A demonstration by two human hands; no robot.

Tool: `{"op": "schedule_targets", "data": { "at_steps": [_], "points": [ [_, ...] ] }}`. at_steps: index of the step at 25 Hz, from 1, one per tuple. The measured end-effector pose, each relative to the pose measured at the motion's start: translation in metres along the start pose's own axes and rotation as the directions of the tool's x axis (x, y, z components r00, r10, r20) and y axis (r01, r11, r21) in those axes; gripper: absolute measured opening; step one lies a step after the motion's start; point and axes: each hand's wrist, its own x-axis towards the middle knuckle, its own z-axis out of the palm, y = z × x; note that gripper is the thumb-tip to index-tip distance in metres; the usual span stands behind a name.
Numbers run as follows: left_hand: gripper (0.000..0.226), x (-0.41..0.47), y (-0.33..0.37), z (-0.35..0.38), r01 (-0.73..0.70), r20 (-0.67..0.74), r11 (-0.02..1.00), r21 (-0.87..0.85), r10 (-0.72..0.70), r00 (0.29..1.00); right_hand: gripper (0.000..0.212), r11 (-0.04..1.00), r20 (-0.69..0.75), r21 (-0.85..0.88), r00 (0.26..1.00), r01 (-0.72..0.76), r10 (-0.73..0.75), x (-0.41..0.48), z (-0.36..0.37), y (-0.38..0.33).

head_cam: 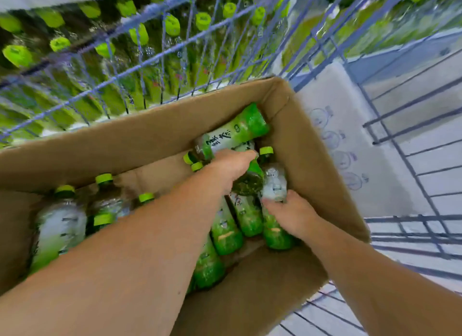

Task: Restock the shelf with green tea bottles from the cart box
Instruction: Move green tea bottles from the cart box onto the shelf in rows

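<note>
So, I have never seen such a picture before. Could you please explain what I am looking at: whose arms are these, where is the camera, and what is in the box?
There is no machine here: a person works with bare hands. The single picture comes from a wide-angle camera worn on the person's head, looking forward and down, so both arms enter from below. They reach into an open cardboard box standing in a wire cart. The box holds green tea bottles with light green caps, and one lying bottle rests on top at the far corner. The right hand grips the held bottle near the box's right wall. The left hand rests on bottles beside it; whether it grips one is hidden. Behind the cart wires stand rows of shelf bottles.
</note>
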Motion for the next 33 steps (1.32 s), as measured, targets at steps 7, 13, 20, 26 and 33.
{"op": "schedule_targets", "data": {
  "at_steps": [7, 13, 20, 26, 33],
  "points": [
    [0.029, -0.030, 0.005, -0.018, 0.117, 0.226, 0.989, -0.093, -0.093, 0.970, 0.029, 0.998, -0.134, 0.061, 0.991, -0.007, 0.016, -0.004, -0.001, -0.011],
    [0.030, -0.134, -0.035, -0.068, 0.114, 0.361, 0.992, -0.049, -0.089, 0.928, 0.016, 0.876, -0.013, 0.477, 0.997, -0.066, 0.082, -0.082, -0.023, -0.025],
    [0.051, -0.279, -0.064, -0.143, -0.071, 0.258, 0.995, -0.075, 0.089, 0.962, 0.040, 0.880, -0.130, 0.468, 0.991, 0.079, -0.020, -0.234, -0.036, -0.067],
    [0.041, -0.385, -0.072, -0.224, -0.329, 0.113, 0.944, 0.035, 0.324, 0.939, 0.052, 0.766, -0.138, 0.598, 0.972, 0.237, -0.192, -0.350, -0.013, -0.109],
    [0.026, -0.490, -0.089, -0.302, -0.469, -0.071, 0.882, -0.036, 0.466, 0.882, 0.036, 0.571, -0.082, 0.780, 0.946, 0.256, -0.314, -0.442, 0.043, -0.182]
  ]
}}
